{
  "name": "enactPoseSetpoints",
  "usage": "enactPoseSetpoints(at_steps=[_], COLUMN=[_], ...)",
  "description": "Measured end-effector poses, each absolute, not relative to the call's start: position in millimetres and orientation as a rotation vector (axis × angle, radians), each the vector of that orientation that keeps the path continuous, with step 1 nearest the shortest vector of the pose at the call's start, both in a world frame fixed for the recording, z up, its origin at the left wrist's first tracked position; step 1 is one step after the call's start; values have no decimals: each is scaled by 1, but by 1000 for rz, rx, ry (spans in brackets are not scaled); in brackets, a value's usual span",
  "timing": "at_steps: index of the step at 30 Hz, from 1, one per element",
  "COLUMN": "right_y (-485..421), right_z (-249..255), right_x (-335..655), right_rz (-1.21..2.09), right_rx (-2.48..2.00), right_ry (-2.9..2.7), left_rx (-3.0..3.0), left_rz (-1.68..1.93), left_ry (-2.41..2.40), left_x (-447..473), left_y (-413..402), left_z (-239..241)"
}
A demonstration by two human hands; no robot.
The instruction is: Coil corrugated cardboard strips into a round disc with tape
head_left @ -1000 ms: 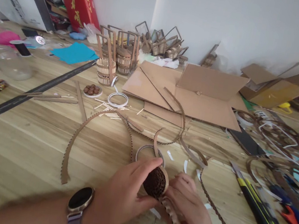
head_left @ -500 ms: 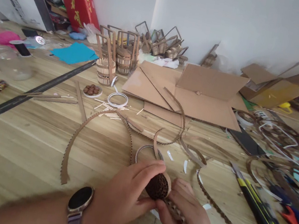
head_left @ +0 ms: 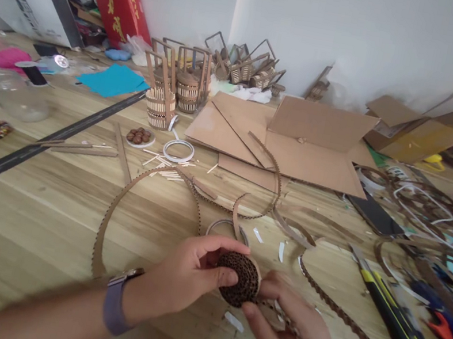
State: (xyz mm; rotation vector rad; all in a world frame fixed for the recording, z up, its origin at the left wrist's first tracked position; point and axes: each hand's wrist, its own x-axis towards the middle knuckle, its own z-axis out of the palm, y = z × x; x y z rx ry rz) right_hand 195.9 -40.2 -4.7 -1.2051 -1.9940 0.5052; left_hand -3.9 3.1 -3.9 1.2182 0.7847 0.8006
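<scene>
Round brown cardboard roll (head_left: 242,283) with little holes
It tilts in the near middle; a wavy strip (head_left: 299,335) runs to the near right.

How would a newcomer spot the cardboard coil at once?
Over the wooden table, low in the view, find the left hand with the purple watch strap. It holds the cardboard coil, with the right hand at the coil's other side. Unlike the loose cardboard strips lying around, it is wound tight into a dark brown disc pitted with small holes.
</scene>
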Motion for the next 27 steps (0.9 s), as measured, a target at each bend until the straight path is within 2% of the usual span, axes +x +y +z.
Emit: enactPoseSetpoints(at_steps=[3, 18, 27], right_y=[-41, -37, -36], right_z=[-7, -1, 3], right_x=[198, 207, 207], right_rz=[526, 790, 797], right_rx=[-1300, -1002, -945], right_ry=[-1848, -1766, -1779], left_rx=[1147, 834, 781], left_rz=[816, 897, 921], left_ry=[769, 792, 780], left_x=[-3, -3, -2], left_y=[5, 12, 13], left_z=[-5, -9, -11])
